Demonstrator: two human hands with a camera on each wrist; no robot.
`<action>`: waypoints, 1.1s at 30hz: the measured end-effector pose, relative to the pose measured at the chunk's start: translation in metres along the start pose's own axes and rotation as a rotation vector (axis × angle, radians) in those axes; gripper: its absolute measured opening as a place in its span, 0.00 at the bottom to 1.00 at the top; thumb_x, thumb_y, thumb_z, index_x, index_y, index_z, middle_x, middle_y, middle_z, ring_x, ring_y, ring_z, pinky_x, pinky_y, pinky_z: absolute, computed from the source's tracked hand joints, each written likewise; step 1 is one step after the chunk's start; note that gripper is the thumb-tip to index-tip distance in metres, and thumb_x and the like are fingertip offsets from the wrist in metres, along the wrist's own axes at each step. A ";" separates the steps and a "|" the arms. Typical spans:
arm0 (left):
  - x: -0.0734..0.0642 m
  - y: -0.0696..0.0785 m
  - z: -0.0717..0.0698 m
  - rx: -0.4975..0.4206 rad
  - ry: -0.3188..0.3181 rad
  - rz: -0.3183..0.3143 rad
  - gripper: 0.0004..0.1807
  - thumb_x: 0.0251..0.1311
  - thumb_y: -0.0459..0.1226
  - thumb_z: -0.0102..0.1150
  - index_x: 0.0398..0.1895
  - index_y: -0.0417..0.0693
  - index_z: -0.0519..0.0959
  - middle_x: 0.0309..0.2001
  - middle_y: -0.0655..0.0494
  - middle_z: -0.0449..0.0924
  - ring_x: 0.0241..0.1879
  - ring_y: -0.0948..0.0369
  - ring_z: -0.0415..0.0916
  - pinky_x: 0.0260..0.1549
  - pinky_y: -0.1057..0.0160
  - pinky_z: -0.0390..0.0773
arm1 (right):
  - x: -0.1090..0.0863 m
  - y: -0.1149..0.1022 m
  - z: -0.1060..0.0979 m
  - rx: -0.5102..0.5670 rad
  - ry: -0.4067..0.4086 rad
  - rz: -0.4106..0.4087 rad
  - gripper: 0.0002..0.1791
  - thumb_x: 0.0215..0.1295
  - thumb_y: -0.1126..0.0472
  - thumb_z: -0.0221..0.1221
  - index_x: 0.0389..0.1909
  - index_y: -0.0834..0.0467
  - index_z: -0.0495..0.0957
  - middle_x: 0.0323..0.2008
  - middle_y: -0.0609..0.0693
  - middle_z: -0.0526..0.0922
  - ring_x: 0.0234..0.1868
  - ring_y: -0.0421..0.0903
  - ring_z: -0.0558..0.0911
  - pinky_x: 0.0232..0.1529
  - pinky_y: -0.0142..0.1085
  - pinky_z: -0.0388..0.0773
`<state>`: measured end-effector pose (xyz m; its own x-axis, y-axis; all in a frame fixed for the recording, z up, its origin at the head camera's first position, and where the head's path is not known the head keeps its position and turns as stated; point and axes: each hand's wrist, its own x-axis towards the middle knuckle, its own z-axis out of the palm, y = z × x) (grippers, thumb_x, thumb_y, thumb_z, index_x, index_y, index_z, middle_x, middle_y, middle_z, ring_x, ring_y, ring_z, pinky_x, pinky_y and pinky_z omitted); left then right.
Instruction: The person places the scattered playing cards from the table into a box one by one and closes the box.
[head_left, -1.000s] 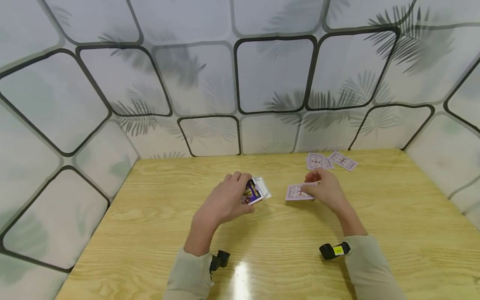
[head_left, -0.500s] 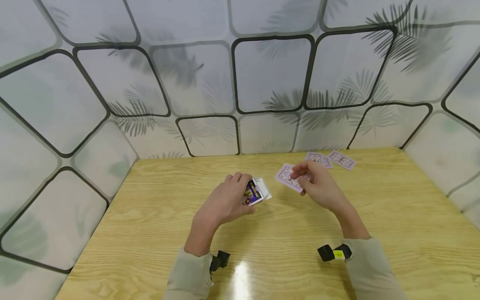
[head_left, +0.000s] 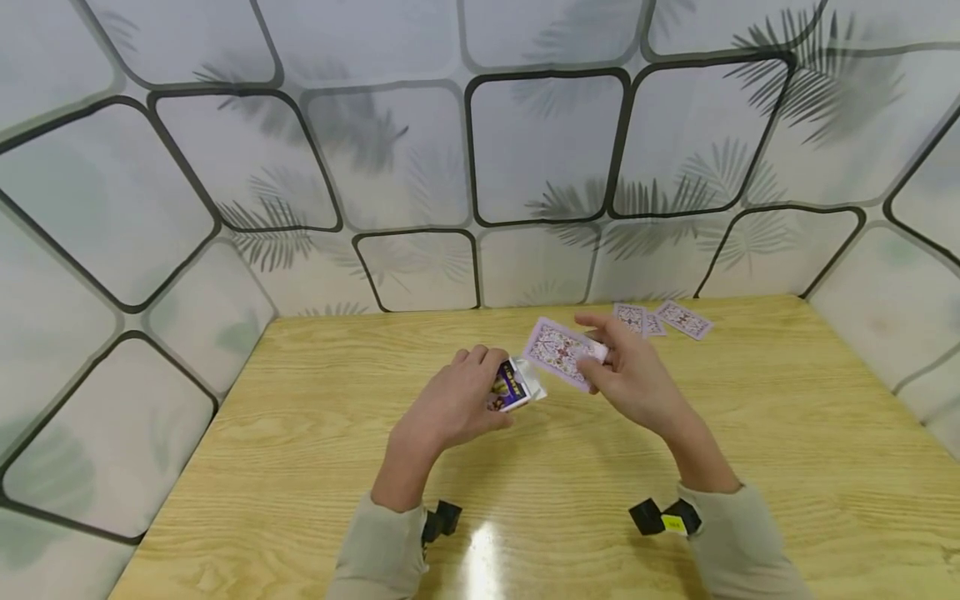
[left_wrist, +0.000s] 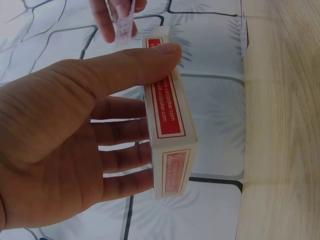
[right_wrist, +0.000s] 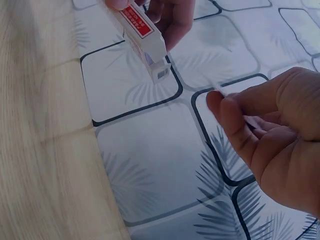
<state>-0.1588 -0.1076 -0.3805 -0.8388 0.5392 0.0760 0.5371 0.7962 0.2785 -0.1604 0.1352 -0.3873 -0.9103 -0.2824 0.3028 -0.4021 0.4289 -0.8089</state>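
My left hand (head_left: 450, 400) grips a white playing-card box (left_wrist: 170, 110) with red printed panels, thumb on one narrow side and fingers on the opposite one. A purple picture (head_left: 510, 385) shows on its upper face in the head view, and its end flap (right_wrist: 160, 72) stands out toward the right hand. Between thumb and fingers, my right hand (head_left: 637, 375) pinches a playing card (head_left: 558, 352), its pink patterned back facing up. The card's left edge comes right up to the box's flap end in the head view. Whether it is one card or more I cannot tell.
Several more pink-backed cards (head_left: 684, 320) lie at the back right of the wooden table (head_left: 300, 467), some overlapping. A patterned cloth wall (head_left: 412, 167) rises along the table's back and sides. Both wrists carry small black cameras (head_left: 442, 518).
My right hand has moved the playing card leftward, turning it from level to tilted, until it came up to the box. The left hand and box have stayed almost still.
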 end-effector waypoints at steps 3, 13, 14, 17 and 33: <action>0.000 0.000 0.000 0.000 0.001 0.002 0.39 0.49 0.48 0.70 0.62 0.46 0.65 0.49 0.52 0.71 0.43 0.59 0.67 0.41 0.60 0.72 | 0.001 -0.001 0.002 0.025 0.030 -0.004 0.21 0.63 0.71 0.57 0.58 0.62 0.70 0.39 0.58 0.80 0.20 0.45 0.76 0.19 0.34 0.75; 0.000 0.000 0.001 0.034 -0.007 0.034 0.38 0.48 0.46 0.71 0.61 0.46 0.64 0.48 0.53 0.71 0.44 0.58 0.67 0.41 0.60 0.73 | 0.000 0.001 0.006 -0.023 0.049 0.069 0.16 0.66 0.65 0.56 0.55 0.60 0.76 0.26 0.55 0.80 0.14 0.44 0.73 0.12 0.34 0.70; 0.000 0.000 0.001 0.035 -0.009 0.038 0.39 0.47 0.45 0.72 0.61 0.46 0.64 0.48 0.53 0.71 0.44 0.58 0.67 0.41 0.60 0.73 | 0.000 0.001 0.006 -0.022 0.035 0.077 0.16 0.66 0.66 0.56 0.54 0.60 0.76 0.27 0.55 0.81 0.15 0.44 0.73 0.12 0.34 0.70; 0.001 0.001 0.002 0.045 -0.014 0.046 0.39 0.46 0.44 0.72 0.61 0.47 0.63 0.48 0.54 0.71 0.45 0.58 0.67 0.43 0.59 0.73 | 0.000 0.002 0.007 -0.009 -0.031 0.097 0.15 0.66 0.66 0.56 0.53 0.60 0.76 0.30 0.55 0.81 0.16 0.47 0.74 0.12 0.33 0.69; 0.001 0.002 0.003 0.070 -0.018 0.058 0.39 0.44 0.43 0.74 0.59 0.49 0.64 0.51 0.54 0.71 0.49 0.55 0.68 0.47 0.55 0.73 | -0.001 0.002 0.007 0.050 -0.244 0.105 0.15 0.65 0.67 0.55 0.53 0.61 0.75 0.27 0.54 0.79 0.12 0.40 0.69 0.11 0.31 0.65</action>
<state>-0.1583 -0.1043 -0.3821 -0.8044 0.5895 0.0729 0.5905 0.7801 0.2067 -0.1600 0.1298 -0.3925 -0.8934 -0.4402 0.0904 -0.2960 0.4252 -0.8553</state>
